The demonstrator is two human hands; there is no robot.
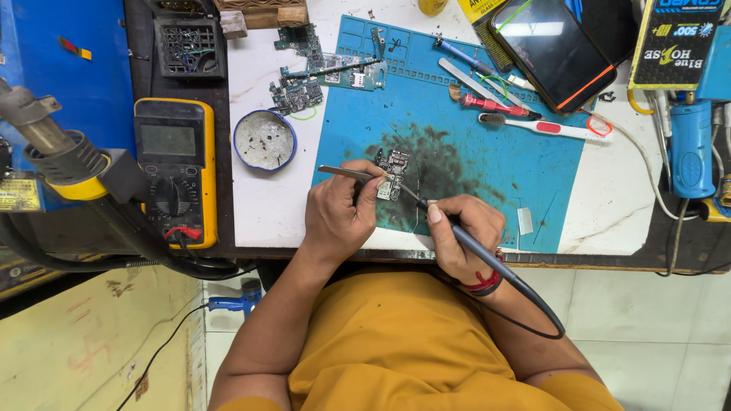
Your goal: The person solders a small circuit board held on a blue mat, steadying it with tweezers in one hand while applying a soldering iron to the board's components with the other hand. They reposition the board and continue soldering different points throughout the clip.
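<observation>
Fingers of the right hand [466, 232] wrapped pen-style around a dark soldering iron [487, 262], tip aimed up and left at a small circuit board [392, 173]. Cord of the iron looping down past a red wrist thread. Left hand [339, 213] closed on metal tweezers [346, 173], held flat, points reaching the board's left edge. Board lying on a soot-darkened patch of a blue work mat [472, 164], just above both hands, near the front edge of the white table [263, 205].

Further out on the mat: more circuit boards [320, 72] at the top left, a red-handled tool [495, 105] and a white brush [544, 125] to the upper right, a dark phone [552, 49] beyond them. Left of the mat, a round blue-rimmed tin [264, 139]; past it, a yellow multimeter [177, 167] and a hot-air nozzle [46, 141] at the far left.
</observation>
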